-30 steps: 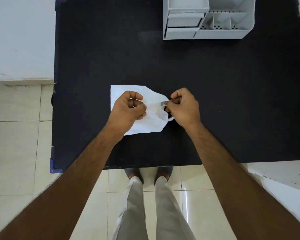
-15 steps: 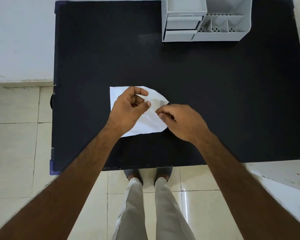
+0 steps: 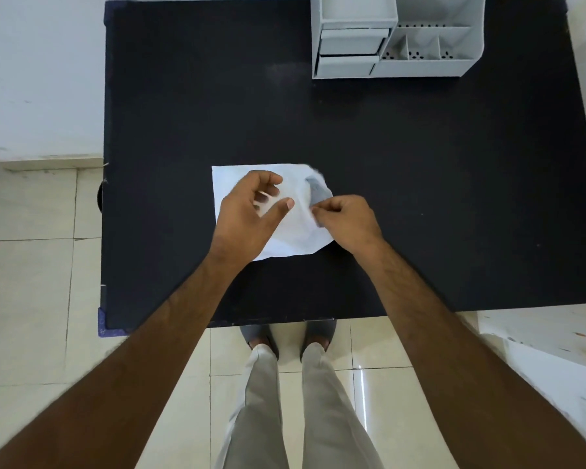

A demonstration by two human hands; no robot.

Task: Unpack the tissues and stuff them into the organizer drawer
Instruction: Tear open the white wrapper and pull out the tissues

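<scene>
A flat white tissue packet (image 3: 231, 184) lies on the black table (image 3: 454, 198), near its front middle. My left hand (image 3: 247, 214) hovers over the packet's left half with loosely curled fingers and the thumb stuck out; I see nothing held in it. My right hand (image 3: 349, 221) pinches the wrapper at the packet's right end, where a grey fold (image 3: 317, 189) is lifted. The grey organizer (image 3: 467, 59) stands at the table's far right edge. Its two small drawers (image 3: 351, 42) are stacked on its left side, both pushed in.
The organizer's right part has several open compartments (image 3: 423, 45). A white wall and tiled floor (image 3: 31, 265) lie to the left of the table. My legs and feet (image 3: 285, 367) stand at the table's front edge. A white surface (image 3: 538, 336) sits at the lower right.
Both hands had pulled a thin strip taut between them. Since then the left hand has let go and loosened its fingers, while the right hand moved down to the packet's right end.
</scene>
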